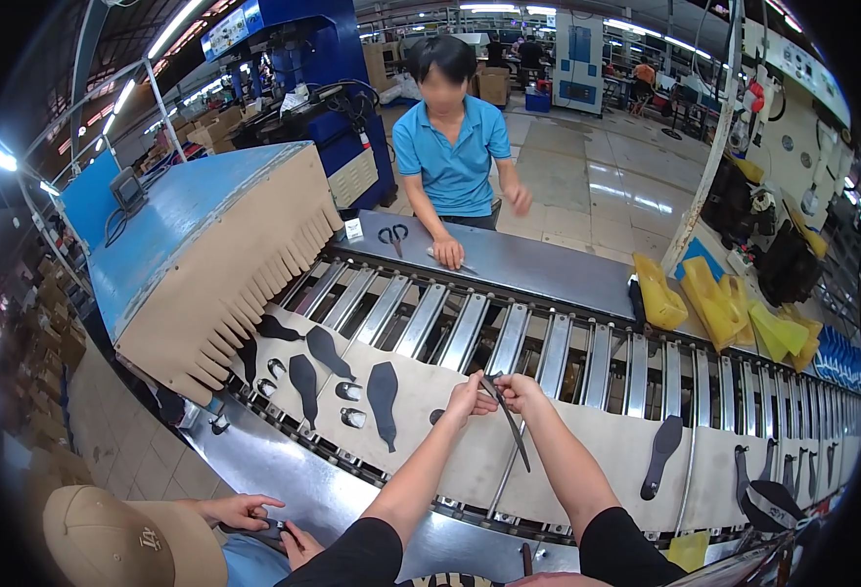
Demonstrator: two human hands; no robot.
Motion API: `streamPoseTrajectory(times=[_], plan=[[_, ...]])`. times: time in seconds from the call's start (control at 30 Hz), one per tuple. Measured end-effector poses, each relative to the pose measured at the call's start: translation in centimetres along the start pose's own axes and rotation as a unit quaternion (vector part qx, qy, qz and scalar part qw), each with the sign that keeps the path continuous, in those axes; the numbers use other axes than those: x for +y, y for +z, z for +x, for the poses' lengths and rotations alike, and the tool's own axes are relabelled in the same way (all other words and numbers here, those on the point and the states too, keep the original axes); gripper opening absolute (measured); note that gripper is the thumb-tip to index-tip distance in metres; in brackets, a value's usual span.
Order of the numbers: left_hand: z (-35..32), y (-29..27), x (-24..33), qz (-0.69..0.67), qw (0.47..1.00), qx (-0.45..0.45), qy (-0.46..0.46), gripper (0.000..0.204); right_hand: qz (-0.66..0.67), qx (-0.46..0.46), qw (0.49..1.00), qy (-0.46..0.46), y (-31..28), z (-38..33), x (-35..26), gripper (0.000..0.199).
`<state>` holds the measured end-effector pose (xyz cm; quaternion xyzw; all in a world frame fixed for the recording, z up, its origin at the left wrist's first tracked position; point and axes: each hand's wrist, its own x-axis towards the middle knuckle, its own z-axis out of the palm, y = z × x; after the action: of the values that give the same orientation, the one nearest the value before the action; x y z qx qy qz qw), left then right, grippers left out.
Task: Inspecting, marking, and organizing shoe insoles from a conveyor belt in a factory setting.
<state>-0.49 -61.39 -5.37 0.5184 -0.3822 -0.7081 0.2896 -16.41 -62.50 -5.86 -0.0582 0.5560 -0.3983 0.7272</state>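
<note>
Over the middle of the conveyor, my left hand (465, 401) and my right hand (521, 393) meet at the upper end of a dark shoe sole (518, 440). It is turned nearly edge-on, and its narrow end hangs down between my forearms. Fingers of both hands are closed on it. On the pale cloth belt to the left lie several flat dark soles, such as a long sole (382, 396), with small shiny pieces (352, 418) beside them. Another sole (662, 452) lies right of my right arm. A dark round part (436, 416) shows partly beside my left wrist.
A hood with a fringed tan curtain (245, 264) covers the conveyor's left end. Across the metal rollers (470, 323), a person in blue (450, 137) rests a hand on the ledge near scissors (392, 238). Yellow containers (657, 293) stand right. A capped person (108, 538) works lower left.
</note>
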Motion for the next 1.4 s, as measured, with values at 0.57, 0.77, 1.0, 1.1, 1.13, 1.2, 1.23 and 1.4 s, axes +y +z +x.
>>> streamPoseTrajectory(times=[0.57, 0.77, 1.0, 1.1, 1.13, 1.2, 1.23, 1.4], plan=[[-1.2, -0.9, -0.5, -0.005, 1.000, -0.006, -0.025, 0.056, -0.016, 0.008, 1.000, -0.004, 0.7, -0.3, 1.7, 0.011], [-1.9, -0.7, -0.8, -0.001, 1.000, -0.011, -0.028, 0.056, -0.002, 0.000, 1.000, 0.015, 0.4, -0.4, 2.0, 0.019], [-2.8, 0.1, -1.3, -0.001, 1.000, -0.019, -0.015, 0.054, -0.013, 0.027, 1.000, -0.007, 0.2, -1.5, 2.5, 0.018], [-3.1, 0.1, -1.6, -0.006, 0.999, -0.023, -0.021, 0.052, -0.022, 0.031, 0.999, -0.016, 0.3, -2.2, 2.7, 0.017], [-3.2, 0.0, -1.7, -0.007, 0.999, -0.023, -0.022, 0.052, -0.023, 0.029, 0.999, -0.016, 0.4, -2.5, 2.8, 0.017], [-3.4, -0.1, -1.9, -0.011, 0.999, -0.027, -0.018, 0.052, -0.028, 0.026, 0.999, -0.014, 0.4, -3.0, 2.9, 0.016], [-3.5, -0.2, -2.0, -0.012, 0.999, -0.026, -0.019, 0.052, -0.031, 0.022, 0.999, -0.013, 0.4, -3.1, 3.0, 0.016], [-4.1, -0.2, -2.3, -0.025, 0.999, -0.028, -0.034, 0.051, -0.036, 0.022, 0.999, -0.008, 0.2, -3.2, 3.6, 0.014]])
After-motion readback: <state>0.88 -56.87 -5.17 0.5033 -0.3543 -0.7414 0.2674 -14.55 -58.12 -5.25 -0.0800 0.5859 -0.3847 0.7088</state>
